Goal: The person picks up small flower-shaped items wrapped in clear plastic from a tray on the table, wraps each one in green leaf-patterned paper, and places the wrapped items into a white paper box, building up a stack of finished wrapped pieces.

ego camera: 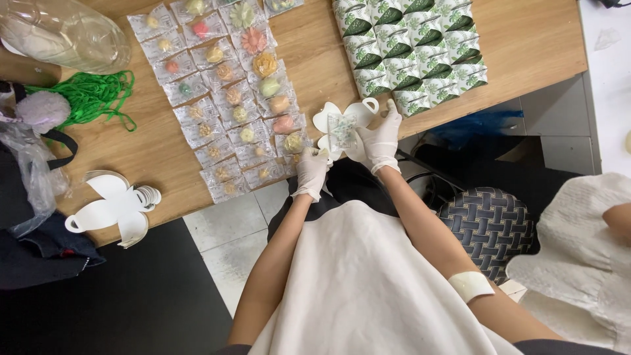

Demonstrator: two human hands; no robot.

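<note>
Wooden table (pixel 151 148) fills the top of the view, carrying rows of small clear packets (pixel 227 98) with coloured sweets, a block of folded green-leaf boxes (pixel 411 49) and, at its near left edge, a stack of flat white box blanks (pixel 112 207). At the table's near edge both gloved hands hold one unfolded white blank (pixel 342 128) with a clear packet lying on it. Left hand (pixel 310 172) pinches its lower corner, while right hand (pixel 381 139) grips its right side, fingers closed around the card.
</note>
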